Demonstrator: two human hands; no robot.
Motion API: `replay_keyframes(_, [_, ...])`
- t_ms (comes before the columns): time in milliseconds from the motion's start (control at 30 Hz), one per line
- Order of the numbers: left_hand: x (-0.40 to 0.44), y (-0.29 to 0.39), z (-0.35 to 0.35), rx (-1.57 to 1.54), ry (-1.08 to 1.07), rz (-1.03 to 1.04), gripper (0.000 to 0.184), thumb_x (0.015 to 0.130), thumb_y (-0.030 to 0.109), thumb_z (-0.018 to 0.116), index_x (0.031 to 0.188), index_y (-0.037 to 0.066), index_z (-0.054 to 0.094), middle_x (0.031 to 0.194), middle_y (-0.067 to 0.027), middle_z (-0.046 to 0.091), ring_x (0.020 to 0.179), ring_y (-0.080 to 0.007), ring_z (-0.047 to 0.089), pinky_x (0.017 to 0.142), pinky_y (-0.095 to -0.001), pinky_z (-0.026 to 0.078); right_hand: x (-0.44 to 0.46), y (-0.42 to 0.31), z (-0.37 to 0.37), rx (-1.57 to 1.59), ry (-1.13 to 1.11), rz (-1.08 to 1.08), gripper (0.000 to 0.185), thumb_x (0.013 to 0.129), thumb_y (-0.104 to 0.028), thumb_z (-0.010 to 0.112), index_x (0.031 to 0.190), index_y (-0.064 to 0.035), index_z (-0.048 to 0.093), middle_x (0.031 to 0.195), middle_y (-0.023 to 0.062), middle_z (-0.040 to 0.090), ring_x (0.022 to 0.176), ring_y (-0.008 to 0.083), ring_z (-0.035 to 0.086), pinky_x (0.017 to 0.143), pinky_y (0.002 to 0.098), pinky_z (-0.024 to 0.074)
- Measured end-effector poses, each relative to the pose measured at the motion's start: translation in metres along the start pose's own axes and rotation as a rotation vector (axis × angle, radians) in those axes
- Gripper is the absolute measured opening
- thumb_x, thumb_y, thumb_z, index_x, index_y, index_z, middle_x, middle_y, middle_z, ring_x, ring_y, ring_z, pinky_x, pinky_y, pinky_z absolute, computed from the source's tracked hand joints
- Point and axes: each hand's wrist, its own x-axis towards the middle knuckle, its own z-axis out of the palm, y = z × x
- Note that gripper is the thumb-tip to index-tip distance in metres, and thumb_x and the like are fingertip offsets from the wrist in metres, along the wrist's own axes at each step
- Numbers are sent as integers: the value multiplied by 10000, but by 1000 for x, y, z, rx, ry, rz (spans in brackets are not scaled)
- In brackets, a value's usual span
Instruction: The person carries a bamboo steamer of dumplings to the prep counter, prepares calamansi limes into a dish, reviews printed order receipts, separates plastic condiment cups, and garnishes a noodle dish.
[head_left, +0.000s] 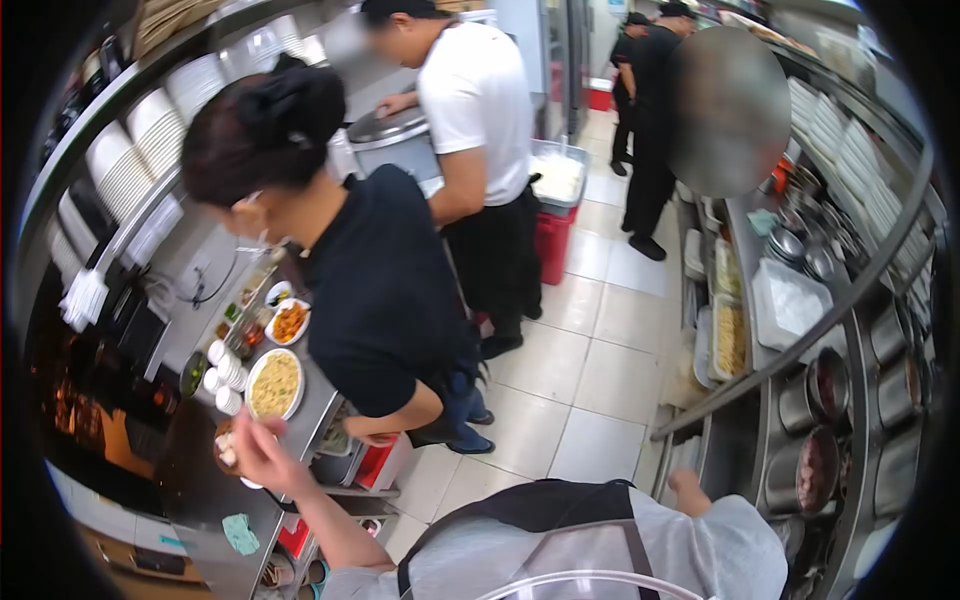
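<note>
Left hand (264,452): raised above the worktop (195,515), just beside a small brown bowl (219,436) of white pieces and partly overlapping it in view; fingers bent and partly gathered, whether touching the bowl or gripping any piece cannot be told. Right hand (687,492): low on the opposite side, near the lower end of a slanting metal rail (710,402); fingers loosely curled, their hold not discernible. Brown bowl: on the worktop, near its far-side wall of cups and dishes. White dish (300,388), one, filled with pale-yellow food (274,383), just beyond the left hand. White bowl (270,328), one, with orange food (289,322), beyond the dish. White cups (228,372), stacked, beside the dish. Green cloth (240,534), crumpled, nearer the wearer. Co-worker in dark shirt (390,290): leaning over the same worktop. Co-worker in white shirt (490,125): farther along, a hand at the lid (387,125) of a large pot. Red bin (553,248): on the tiled floor (520,385), below a tub (575,153) of white contents. White plates (135,170): stacked, upper-left shelf. Metal pots (788,402): several, lower right.
</note>
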Motion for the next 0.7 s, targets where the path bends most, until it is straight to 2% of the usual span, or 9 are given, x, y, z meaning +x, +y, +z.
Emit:
replay_keyframes(33, [-20, 21, 23, -93, -55, 112, 224, 874, 7, 415, 1065, -43, 521, 695, -92, 585, 570, -106, 519, 540, -210, 415, 3, -15, -20, 5, 10, -44, 287, 789, -240, 484, 964, -64, 629, 1070, 161, 577, 973, 320, 560, 801, 425, 460])
replay_keyframes(100, [-60, 52, 65, -249, -352, 29, 200, 840, 8, 477, 1022, -35, 547, 709, -125, 616, 560, -138, 570, 531, -245, 472, 49, -43, -24, 26, 235, -218, 469, 807, -473, 487, 924, -44, 633, 1002, 176, 596, 964, 323, 554, 789, 419, 451])
replay_keyframes(167, [-94, 73, 110, -436, -677, -219, 181, 794, -27, 521, 960, -30, 592, 710, -111, 633, 604, -145, 604, 560, -226, 471, 33, -107, -71, 177, 337, -130, 538, 773, -553, 486, 813, -43, 652, 881, 173, 623, 856, 333, 586, 745, 427, 460])
replay_keyframes(233, [-122, 79, 143, -447, -916, -206, 154, 779, -19, 548, 919, -25, 611, 710, -112, 632, 595, -139, 608, 555, -220, 468, 78, -159, -57, 81, 406, -412, 448, 806, -439, 465, 755, -34, 649, 823, 162, 630, 809, 312, 605, 705, 410, 484])
replay_keyframes(267, [-134, 79, 155, -478, -982, -248, 152, 780, -13, 552, 919, -25, 610, 712, -110, 633, 592, -137, 608, 553, -218, 466, 77, -191, -64, -1, 345, -414, 337, 796, -342, 486, 763, -52, 654, 805, 156, 633, 798, 296, 611, 674, 416, 494])
replay_keyframes(367, [-161, 66, 185, -514, -1089, -338, 151, 787, -3, 550, 925, -28, 607, 717, -103, 634, 590, -126, 605, 545, -213, 464, 20, -262, -89, 90, 338, -570, 161, 744, -188, 545, 794, -57, 624, 902, 131, 604, 824, 298, 596, 684, 422, 490])
replay_keyframes(433, [-167, 57, 205, -514, -1126, -398, 153, 793, 0, 545, 931, -30, 604, 719, -98, 634, 591, -117, 603, 539, -211, 464, -31, -277, -124, 232, 366, -894, 179, 686, -58, 543, 854, -79, 601, 886, 123, 604, 852, 296, 585, 720, 406, 478])
replay_keyframes(533, [-167, 45, 232, -505, -1120, -635, 163, 825, 21, 520, 962, -28, 595, 727, -84, 631, 603, -92, 591, 545, -215, 472, -23, -293, -140, 162, 276, -975, 284, 631, 28, 520, 877, -97, 588, 890, 116, 606, 883, 286, 576, 744, 393, 467])
replay_keyframes(700, [-153, 9, 285, -540, -1080, -707, 180, 858, 67, 502, 982, -20, 599, 762, -85, 635, 603, -96, 582, 539, -206, 470, 48, -257, -163, 192, 336, -778, 283, 667, -4, 501, 909, -111, 599, 903, 125, 619, 880, 303, 582, 742, 410, 469])
